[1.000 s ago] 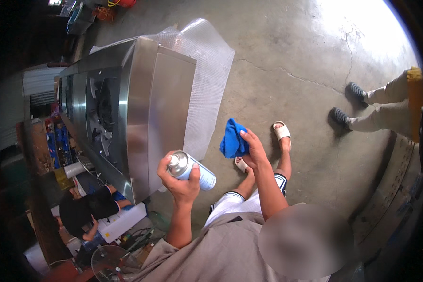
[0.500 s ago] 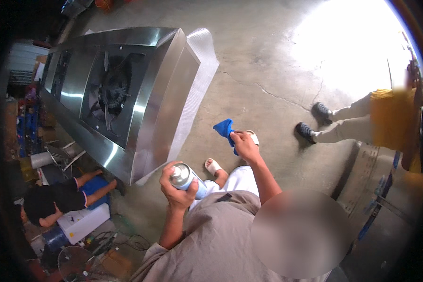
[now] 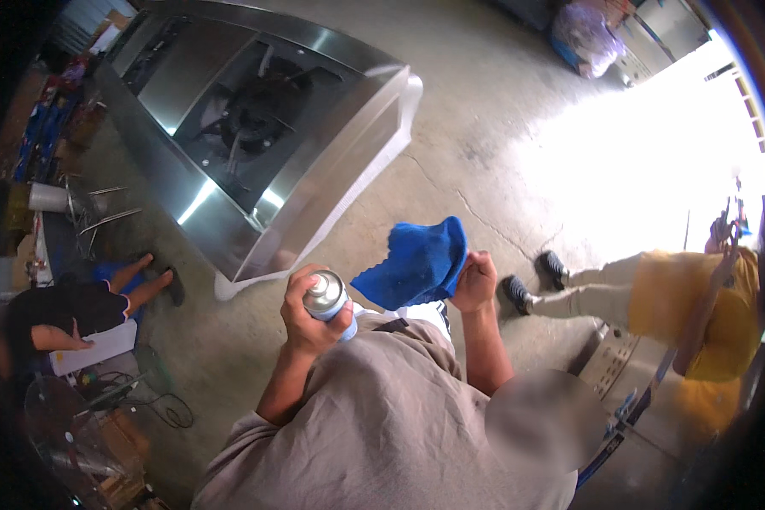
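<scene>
The blue cloth (image 3: pixel 421 265) has been opened out from its earlier bunched shape — its right side is pinched by the right hand (image 3: pixel 474 282). Just beside it, the spray can (image 3: pixel 330 304) is gripped by the left hand (image 3: pixel 304 325); the steel stove (image 3: pixel 197 72) is seen ahead-left.

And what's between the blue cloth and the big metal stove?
From the blue cloth to the stove, the head view shows concrete floor, then a pale sheet.
</scene>
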Motion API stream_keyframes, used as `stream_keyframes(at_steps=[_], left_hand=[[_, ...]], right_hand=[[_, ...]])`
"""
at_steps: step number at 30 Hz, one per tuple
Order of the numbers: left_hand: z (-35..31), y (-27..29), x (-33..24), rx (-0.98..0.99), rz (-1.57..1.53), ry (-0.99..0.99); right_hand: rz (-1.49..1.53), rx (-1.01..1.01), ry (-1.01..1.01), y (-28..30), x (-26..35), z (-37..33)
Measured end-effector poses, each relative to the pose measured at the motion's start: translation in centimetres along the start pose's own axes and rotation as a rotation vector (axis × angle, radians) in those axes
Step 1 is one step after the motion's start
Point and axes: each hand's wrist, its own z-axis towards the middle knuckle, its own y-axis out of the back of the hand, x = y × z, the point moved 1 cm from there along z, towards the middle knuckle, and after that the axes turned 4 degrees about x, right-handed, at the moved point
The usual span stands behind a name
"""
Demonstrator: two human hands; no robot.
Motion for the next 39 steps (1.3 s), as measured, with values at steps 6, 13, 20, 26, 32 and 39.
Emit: stream_keyframes(at_steps=[6, 13, 20, 26, 32, 39], left_hand=[[1.3, 1.5, -2.4, 0.009, 0.08, -0.028], [0.8, 2.7, -3.5, 0.012, 0.161, 0.029], [-0.8, 2.1, -3.4, 0.01, 0.073, 0.173], [-0.2, 2.5, -2.4, 0.115, -0.026, 0.104], [-0.1, 5.0, -0.6, 0.247, -0.115, 0.072], [-0.7, 9.0, 0.3, 0.276, -0.177, 0.005]], right_hand=[[0.035, 0.181, 0.12, -0.5, -3.0, 4.1], [-0.138, 0.061, 0.035, 0.5, -3.0, 8.4], [-0.453, 0.044, 0.017, 1.4, -4.8, 10.7], [-0.505, 0.008, 0.144, 2.8, -15.6, 13.5], [-1.223, 0.076, 0.531, -2.9, -18.0, 16.3], [-1.892, 0.198, 0.655, -3.0, -15.7, 15.8]])
